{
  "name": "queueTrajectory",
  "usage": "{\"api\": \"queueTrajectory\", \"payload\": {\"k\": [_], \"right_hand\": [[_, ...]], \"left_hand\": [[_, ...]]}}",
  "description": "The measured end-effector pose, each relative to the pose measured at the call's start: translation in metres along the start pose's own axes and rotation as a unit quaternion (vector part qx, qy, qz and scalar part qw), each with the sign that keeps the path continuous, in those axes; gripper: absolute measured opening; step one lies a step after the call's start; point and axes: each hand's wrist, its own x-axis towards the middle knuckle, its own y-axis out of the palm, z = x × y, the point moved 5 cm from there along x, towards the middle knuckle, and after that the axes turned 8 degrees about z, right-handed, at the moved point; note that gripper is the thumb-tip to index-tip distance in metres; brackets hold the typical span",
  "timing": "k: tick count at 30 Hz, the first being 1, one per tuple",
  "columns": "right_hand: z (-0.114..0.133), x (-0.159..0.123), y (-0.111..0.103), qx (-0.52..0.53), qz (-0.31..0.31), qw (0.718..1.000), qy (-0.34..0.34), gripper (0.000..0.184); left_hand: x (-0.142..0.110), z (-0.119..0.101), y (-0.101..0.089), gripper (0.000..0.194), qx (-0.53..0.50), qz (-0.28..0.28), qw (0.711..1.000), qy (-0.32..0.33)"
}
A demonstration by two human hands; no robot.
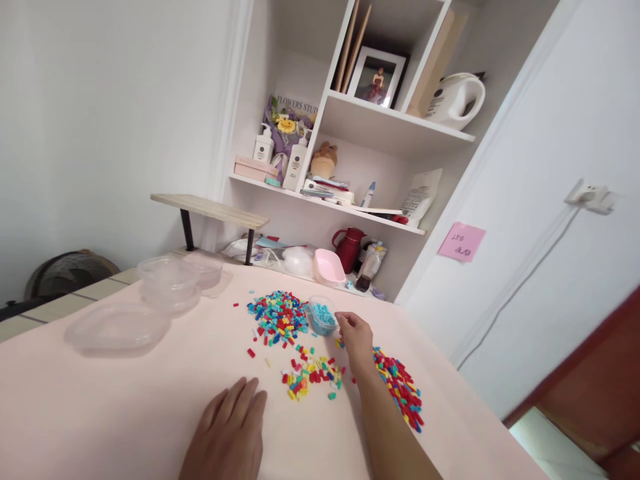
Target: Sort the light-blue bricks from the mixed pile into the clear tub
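My left hand [227, 427] lies palm down on the pink tabletop, fingers stretched out, holding nothing. My right hand [356, 339] is beside the right rim of a small clear plastic container [316, 327] filled with light blue toy bricks [325, 313]. Its thumb and fingers are pinched together, and what they hold, if anything, is too small to make out. Left of that container is a heap of mixed small bricks [280, 317]. Nearer to me, a looser scatter of mostly yellow and red bricks [313, 377] lies between my hands. My right forearm partly hides another mixed pile [400, 387].
Stacked clear round containers [170, 287] and a clear lid-like piece [117, 327] sit on the left of the table [125, 400]. At the back stand a pink basin [329, 267], a red jug [349, 248] and a small wooden riser [210, 210]. White shelves [380, 123] rise behind.
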Motion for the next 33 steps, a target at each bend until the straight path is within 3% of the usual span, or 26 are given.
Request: {"api": "queueTrajectory", "payload": {"k": [6, 11, 16, 23, 28, 33], "right_hand": [[0.023, -0.009, 0.005, 0.011, 0.052, 0.997, -0.049, 0.050], [0.042, -0.019, 0.015, -0.160, 0.120, 0.973, -0.117, 0.046], [0.042, -0.029, 0.025, -0.342, 0.189, 0.915, -0.098, 0.032], [0.039, -0.029, 0.014, -0.424, 0.144, 0.894, -0.014, 0.034], [0.036, -0.033, 0.027, -0.427, 0.197, 0.882, -0.024, 0.035], [0.038, -0.034, 0.037, -0.424, 0.172, 0.889, -0.014, 0.025]], "left_hand": [[-0.002, 0.001, 0.003, 0.039, -0.017, 0.003, 1.000, -0.015], [0.001, 0.000, -0.001, 0.039, 0.004, 0.008, 1.000, -0.004], [0.003, -0.001, -0.005, 0.038, 0.023, 0.001, 1.000, 0.008], [0.003, -0.002, -0.006, 0.039, 0.026, -0.001, 1.000, 0.014], [0.004, -0.002, -0.006, 0.039, 0.029, -0.005, 0.999, 0.019], [0.006, -0.003, -0.008, 0.037, 0.040, -0.008, 0.999, 0.029]]}}
